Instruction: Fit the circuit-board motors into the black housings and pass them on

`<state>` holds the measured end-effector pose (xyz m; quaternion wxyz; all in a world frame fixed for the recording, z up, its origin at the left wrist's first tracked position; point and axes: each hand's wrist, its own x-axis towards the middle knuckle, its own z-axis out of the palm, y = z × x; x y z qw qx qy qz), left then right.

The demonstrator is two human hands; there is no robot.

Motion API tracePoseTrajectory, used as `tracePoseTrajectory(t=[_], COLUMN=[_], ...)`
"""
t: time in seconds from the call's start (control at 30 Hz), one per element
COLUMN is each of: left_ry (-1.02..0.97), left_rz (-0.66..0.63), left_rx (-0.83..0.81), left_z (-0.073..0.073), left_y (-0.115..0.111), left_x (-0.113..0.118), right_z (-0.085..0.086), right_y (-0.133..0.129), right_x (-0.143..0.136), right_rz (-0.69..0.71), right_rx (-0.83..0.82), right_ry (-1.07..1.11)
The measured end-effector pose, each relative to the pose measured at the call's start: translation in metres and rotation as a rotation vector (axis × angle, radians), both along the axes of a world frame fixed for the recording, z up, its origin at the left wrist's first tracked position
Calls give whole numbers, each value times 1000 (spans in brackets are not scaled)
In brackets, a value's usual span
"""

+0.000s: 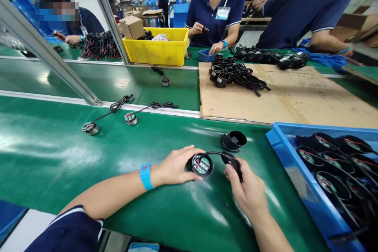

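By the left hand (178, 166), a cup (210, 171) is pinched between thumb and fingers. By the right hand (247, 187), a coiled cable (231, 160) is pinched between thumb and curled fingers, its lead arched across to the board (202, 164) seated in the cup. Whether the cup is rested on the bench (165, 136) cannot be told. Just beyond, a second cup (228, 142) is set. To the right, wired cups (343, 182) are packed in a bin (297, 179); to the left, two cabled boards (90, 127) are laid out.

Green bench (53, 157) beneath 2 corded round parts (91, 128), 1 black cup-shaped housing (228, 143) and 1 blue bin (298, 181).
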<state>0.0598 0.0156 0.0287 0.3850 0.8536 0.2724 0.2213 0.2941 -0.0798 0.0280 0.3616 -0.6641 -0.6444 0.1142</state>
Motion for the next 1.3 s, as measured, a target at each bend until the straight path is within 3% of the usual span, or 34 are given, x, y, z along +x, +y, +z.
tracePoseTrajectory(t=[0.2, 0.37, 0.57, 0.67, 0.83, 1.0, 1.17, 1.3], left_ry=[45, -22, 68, 19, -62, -154, -409, -524], left_rz=[-17, 51, 17, 6, -16, -47, 117, 340], left_rx=[-32, -43, -34, -32, -104, -160, -168, -23], left_z=[-3, -2, -16, -20, -25, -27, -26, -14], left_y=[-5, -7, -4, -5, -4, 1, 5, 27], left_x=[2, 2, 3, 3, 2, -2, -12, -12], right_z=[0, -1, -1, 2, 10, 11, 21, 18], right_y=[-1, -2, 1, 0, 12, 36, 27, 13], right_x=[4, 6, 14, 12, -15, -36, -41, -47], right_rz=[29, -17, 9, -5, 196, 373, 164, 87], right_rx=[-21, 5, -176, -109, 248, 189, 282, 335], right_ry=[-52, -65, -118, -146, -344, -550, -603, -570])
